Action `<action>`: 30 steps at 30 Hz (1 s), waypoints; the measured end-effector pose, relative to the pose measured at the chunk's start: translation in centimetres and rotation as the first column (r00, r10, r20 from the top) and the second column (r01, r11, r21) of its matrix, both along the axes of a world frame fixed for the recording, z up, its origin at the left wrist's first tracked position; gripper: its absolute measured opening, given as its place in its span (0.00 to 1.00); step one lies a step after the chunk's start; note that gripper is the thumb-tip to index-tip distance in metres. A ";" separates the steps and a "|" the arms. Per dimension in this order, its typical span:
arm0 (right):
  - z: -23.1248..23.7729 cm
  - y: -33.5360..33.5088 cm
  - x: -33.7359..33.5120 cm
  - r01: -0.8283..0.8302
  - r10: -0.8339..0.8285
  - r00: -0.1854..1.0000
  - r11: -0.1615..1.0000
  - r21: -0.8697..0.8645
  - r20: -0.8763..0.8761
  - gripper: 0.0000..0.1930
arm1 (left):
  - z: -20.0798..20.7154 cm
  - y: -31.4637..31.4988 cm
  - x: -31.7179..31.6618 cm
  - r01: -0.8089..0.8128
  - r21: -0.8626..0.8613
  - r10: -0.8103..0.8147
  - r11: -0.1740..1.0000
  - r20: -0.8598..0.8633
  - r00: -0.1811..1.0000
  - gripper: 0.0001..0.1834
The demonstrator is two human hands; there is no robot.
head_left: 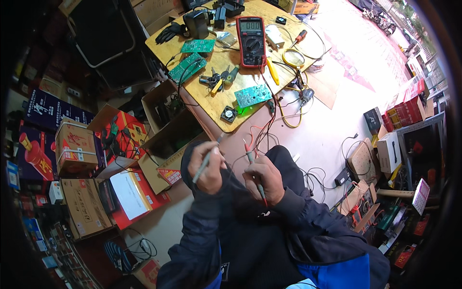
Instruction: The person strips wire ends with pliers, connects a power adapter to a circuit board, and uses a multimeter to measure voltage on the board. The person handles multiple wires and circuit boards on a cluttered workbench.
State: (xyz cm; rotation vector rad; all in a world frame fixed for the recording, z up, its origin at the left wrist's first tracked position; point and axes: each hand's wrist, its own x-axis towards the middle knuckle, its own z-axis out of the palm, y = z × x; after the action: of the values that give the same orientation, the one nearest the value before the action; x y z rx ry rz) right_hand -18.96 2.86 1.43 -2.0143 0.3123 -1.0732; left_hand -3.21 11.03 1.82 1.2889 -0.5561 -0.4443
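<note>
My left hand (206,168) is closed round a slim grey-green pen-shaped tool (202,167), held slanting with its upper end toward the table; its exact kind is unclear. To its right, my right hand (264,178) grips a red-and-grey multimeter probe (250,155), which sticks out above and below the fingers. I cannot tell whether a second probe is in that fist. Both hands are over my lap, apart from each other. Beyond them on the table lie a red-and-black multimeter (252,43) with its display lit, a green circuit board (253,96) and a small black fan (229,114).
The yellow wooden table (211,108) also bears more green boards (187,67), a bunch of keys (215,81), a magnifying glass (293,58) and a screwdriver (301,36). Cables dangle off its near edge. Cartons (77,147) crowd the left; boxes and electronics (373,168) line the right.
</note>
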 end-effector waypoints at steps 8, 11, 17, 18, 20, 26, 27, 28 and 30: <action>0.6 0.5 -4.2 -0.055 0.069 0.995 0.977 0.205 -0.065 0.26 | -0.4 2.6 -6.5 0.317 0.118 -0.324 0.941 0.045 0.945 0.24; 0.8 0.8 -5.7 -0.044 0.081 0.987 0.968 0.247 -0.138 0.30 | -0.6 2.9 -6.9 0.438 0.237 -0.473 0.867 0.117 0.873 0.30; 0.9 2.2 -7.5 -0.049 0.114 0.991 0.785 0.617 -0.066 0.23 | 0.2 2.7 -8.3 0.639 0.166 -0.648 0.751 -0.002 0.762 0.41; 0.8 2.2 -7.7 -0.034 0.095 0.993 0.796 0.605 -0.069 0.22 | 0.5 2.7 -8.7 0.671 0.098 -0.661 0.735 -0.122 0.741 0.41; 0.8 2.2 -8.0 0.013 0.065 0.990 0.841 0.541 -0.126 0.21 | 0.8 2.5 -9.5 0.669 -0.019 -0.646 0.743 -0.284 0.709 0.42; 1.1 2.5 -8.6 0.091 0.055 0.945 0.902 0.423 -0.321 0.21 | -0.3 1.9 -10.9 0.474 -0.115 -0.446 0.873 -0.580 0.682 0.31; 1.3 2.5 -8.5 0.091 0.075 0.937 0.891 0.445 -0.341 0.22 | -0.6 1.9 -10.8 0.483 -0.108 -0.442 0.869 -0.608 0.659 0.30; 1.5 2.4 -8.7 0.054 0.086 0.951 0.900 0.433 -0.298 0.22 | -0.8 1.9 -10.5 0.492 -0.095 -0.431 0.866 -0.639 0.637 0.28; 2.0 1.8 -8.9 0.024 0.112 0.938 0.923 0.383 -0.328 0.21 | -1.2 1.9 -10.4 0.450 -0.092 -0.388 0.889 -0.674 0.628 0.19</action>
State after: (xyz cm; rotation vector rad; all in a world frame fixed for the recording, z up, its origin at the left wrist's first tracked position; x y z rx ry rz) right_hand -27.87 4.66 3.47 -1.8310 0.6075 -0.5667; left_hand -13.62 12.96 0.62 0.9600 -0.1955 -1.2957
